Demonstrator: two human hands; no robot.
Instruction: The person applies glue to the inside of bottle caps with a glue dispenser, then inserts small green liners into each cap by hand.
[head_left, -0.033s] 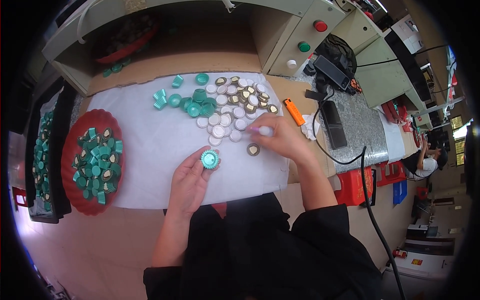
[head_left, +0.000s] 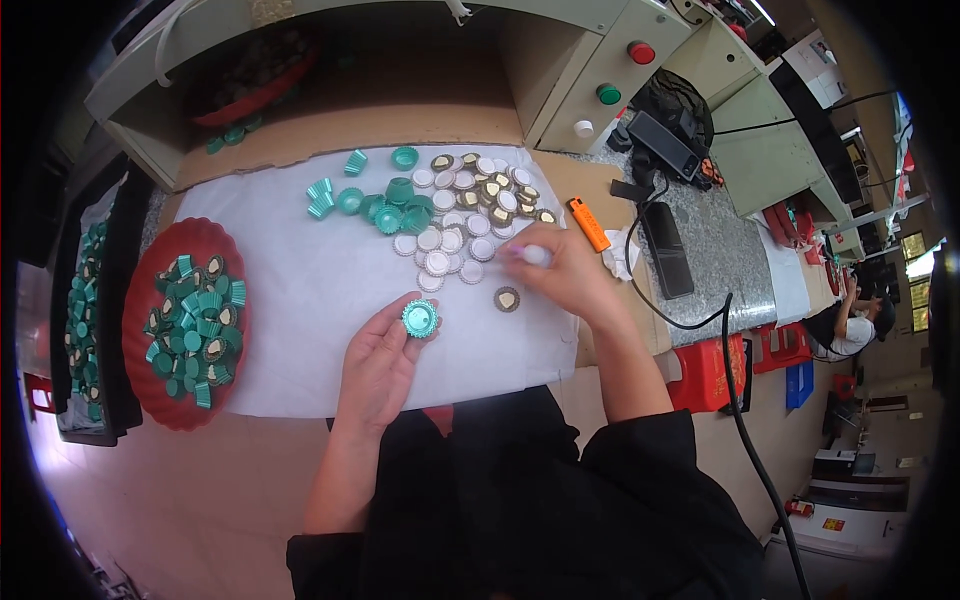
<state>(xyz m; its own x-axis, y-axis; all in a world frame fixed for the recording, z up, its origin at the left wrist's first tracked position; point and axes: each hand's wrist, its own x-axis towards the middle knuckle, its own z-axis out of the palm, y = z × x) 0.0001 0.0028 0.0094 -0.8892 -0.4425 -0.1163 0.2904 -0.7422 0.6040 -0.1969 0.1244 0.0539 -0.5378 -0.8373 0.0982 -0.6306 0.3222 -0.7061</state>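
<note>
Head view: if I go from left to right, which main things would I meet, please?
Black tray, red scalloped tray, left hand holding a green cup, lone round disc, orange handheld object, black flat device, blue bin.

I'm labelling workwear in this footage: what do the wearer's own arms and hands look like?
The left hand and right hand are ungloved, with no watch or bracelet showing. The left sleeve and right sleeve are black and loose, leaving the forearms bare. No markings show on the sleeves.
</note>
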